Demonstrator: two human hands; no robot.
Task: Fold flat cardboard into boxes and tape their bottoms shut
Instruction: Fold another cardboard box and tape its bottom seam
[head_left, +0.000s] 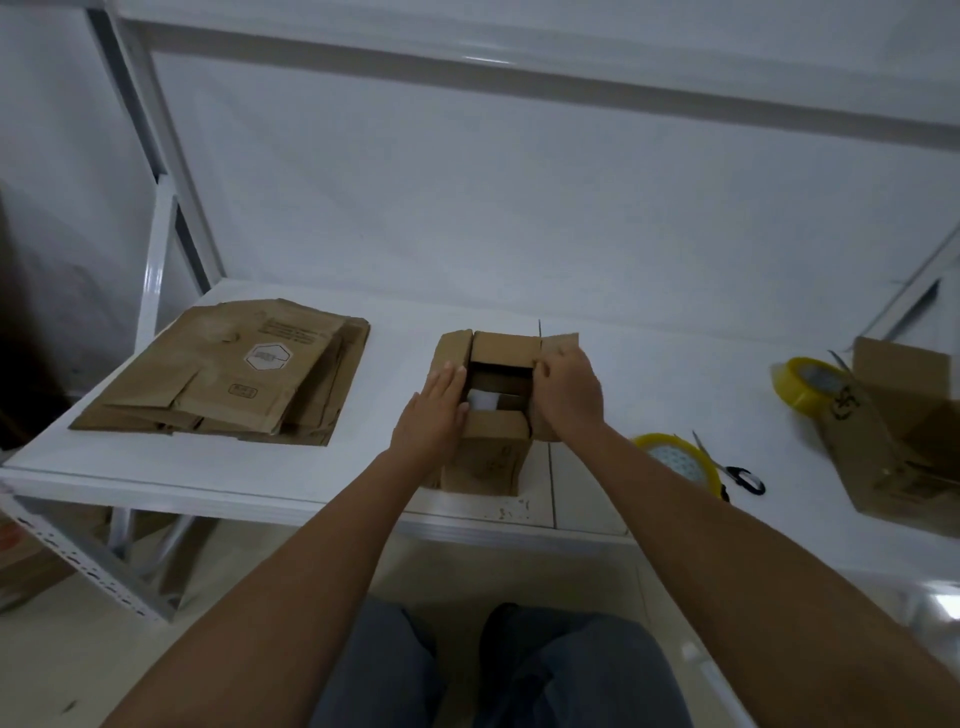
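Dim, flat, cool indoor light, source probably overhead. Soft shadows beside the stack of flat cardboard (228, 379). Small glare streak on the upper shelf beam (485, 61). Overall soft, low detail; print on cardboard unreadable. Wide-angle bending at edges, table edge (156, 486) curves.

A box (488, 415) stands on the desk (395, 312) near its front edge, in the middle. The left hand (434, 410) lies against its left flap, the right hand (569, 392) on its right flap. A stack of flat cardboard (228, 374) lies well to the left. To the right lie a tape roll (680, 457) with scissors (730, 467) just beside it; farther right, another tape roll (805, 384) touches a second box (904, 441).
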